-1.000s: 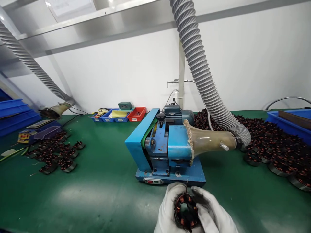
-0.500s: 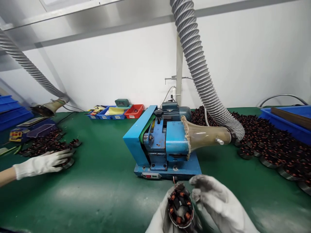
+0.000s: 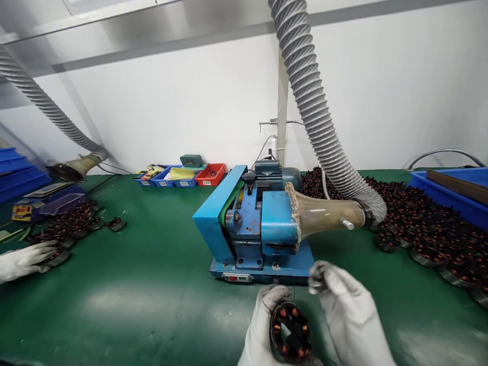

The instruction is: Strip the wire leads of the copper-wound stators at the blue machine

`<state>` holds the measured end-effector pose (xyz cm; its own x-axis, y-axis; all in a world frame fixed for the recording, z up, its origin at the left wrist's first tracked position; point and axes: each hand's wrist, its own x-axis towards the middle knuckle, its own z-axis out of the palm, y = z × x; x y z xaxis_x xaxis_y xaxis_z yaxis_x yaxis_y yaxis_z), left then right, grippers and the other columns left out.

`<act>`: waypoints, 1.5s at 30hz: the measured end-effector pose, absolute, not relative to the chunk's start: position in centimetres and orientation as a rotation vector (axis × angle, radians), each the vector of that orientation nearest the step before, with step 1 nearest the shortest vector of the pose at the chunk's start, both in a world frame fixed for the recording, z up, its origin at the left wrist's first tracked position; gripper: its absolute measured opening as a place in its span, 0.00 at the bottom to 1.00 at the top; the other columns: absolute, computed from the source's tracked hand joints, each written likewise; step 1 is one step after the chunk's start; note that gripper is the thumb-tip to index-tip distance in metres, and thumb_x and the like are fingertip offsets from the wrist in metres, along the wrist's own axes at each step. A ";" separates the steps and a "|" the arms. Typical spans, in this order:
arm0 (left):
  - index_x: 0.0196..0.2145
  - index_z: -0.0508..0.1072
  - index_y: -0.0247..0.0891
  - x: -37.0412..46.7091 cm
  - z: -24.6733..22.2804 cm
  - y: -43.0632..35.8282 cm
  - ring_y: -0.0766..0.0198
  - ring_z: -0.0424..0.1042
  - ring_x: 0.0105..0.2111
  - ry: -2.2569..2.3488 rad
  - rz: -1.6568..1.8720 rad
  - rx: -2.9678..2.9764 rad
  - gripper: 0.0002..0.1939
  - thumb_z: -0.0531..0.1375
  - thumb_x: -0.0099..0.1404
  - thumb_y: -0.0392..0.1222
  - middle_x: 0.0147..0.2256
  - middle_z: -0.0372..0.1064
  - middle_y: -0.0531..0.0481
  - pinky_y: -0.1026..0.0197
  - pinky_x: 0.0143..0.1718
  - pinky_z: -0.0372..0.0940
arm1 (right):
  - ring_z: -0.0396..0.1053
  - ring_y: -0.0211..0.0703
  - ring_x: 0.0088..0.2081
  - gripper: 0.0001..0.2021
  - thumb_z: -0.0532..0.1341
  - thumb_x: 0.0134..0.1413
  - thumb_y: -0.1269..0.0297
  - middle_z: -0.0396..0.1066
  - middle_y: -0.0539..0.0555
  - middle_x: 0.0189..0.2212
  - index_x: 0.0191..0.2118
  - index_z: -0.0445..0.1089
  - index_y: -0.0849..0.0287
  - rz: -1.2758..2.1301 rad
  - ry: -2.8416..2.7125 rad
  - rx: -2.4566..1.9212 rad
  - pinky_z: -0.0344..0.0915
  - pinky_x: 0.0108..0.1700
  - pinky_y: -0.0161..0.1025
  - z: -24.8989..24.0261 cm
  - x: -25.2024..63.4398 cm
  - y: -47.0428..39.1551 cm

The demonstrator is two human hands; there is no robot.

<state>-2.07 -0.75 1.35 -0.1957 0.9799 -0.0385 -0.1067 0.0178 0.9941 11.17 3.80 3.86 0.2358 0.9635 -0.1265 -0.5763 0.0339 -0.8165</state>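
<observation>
My left hand [image 3: 261, 325], in a white glove with dark stains, is wrapped round a ring-shaped part [image 3: 290, 331] with copper windings and black inserts, its open face toward me. To the right, my right hand [image 3: 348, 310] is raised beside the part, not touching its ring. Its thumb and fingers are pinched together at stained fingertips; whatever they grip is too small to make out. Thin wires stick up from the part. Both hands are just in front of a blue belt machine [image 3: 247, 234] with a flared translucent nozzle [image 3: 328, 213].
A ribbed grey hose [image 3: 308, 91] comes down to the nozzle. Many wound parts [image 3: 427, 223] cover the right side, by a blue tray [image 3: 468, 203]. At left, another person's gloved hand [image 3: 26, 260] touches a part near a second pile [image 3: 76, 221]. Small bins [image 3: 211, 174] stand behind.
My right hand has closed from a looser pose and risen slightly. The held ring has shifted a little right and turned. The other person's hand has moved left with a part.
</observation>
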 end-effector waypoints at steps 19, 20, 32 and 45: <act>0.38 0.70 0.40 0.3 0.3 6.3 0.58 0.74 0.38 1.255 1.440 0.821 0.11 0.58 0.55 0.35 0.37 0.75 0.45 0.58 0.43 0.68 | 0.74 0.56 0.40 0.16 0.65 0.41 0.58 0.77 0.60 0.37 0.38 0.74 0.59 1.063 -1.284 -1.309 0.70 0.45 0.50 1.8 7.9 7.2; 0.38 0.70 0.40 0.4 0.3 6.4 0.58 0.74 0.37 1.254 1.438 0.815 0.11 0.58 0.55 0.35 0.37 0.75 0.45 0.58 0.43 0.68 | 0.74 0.56 0.40 0.16 0.65 0.42 0.57 0.77 0.60 0.37 0.38 0.73 0.59 1.062 -1.275 -1.315 0.70 0.45 0.50 1.7 7.9 7.2; 0.37 0.74 0.44 -2.5 0.4 0.6 0.49 0.72 0.45 1.171 1.233 0.706 0.21 0.69 0.42 0.37 0.42 0.74 0.47 0.55 0.44 0.69 | 0.74 0.59 0.43 0.24 0.68 0.34 0.51 0.77 0.61 0.39 0.42 0.74 0.56 1.450 -0.932 -1.046 0.68 0.47 0.49 0.5 10.1 1.5; 0.41 0.76 0.44 -4.1 1.4 -1.0 0.56 0.68 0.50 0.428 1.058 0.393 0.18 0.68 0.50 0.45 0.44 0.74 0.48 0.57 0.55 0.55 | 0.73 0.50 0.39 0.21 0.69 0.32 0.72 0.75 0.53 0.38 0.39 0.76 0.49 0.919 -1.373 -1.159 0.71 0.41 0.39 2.9 9.3 0.5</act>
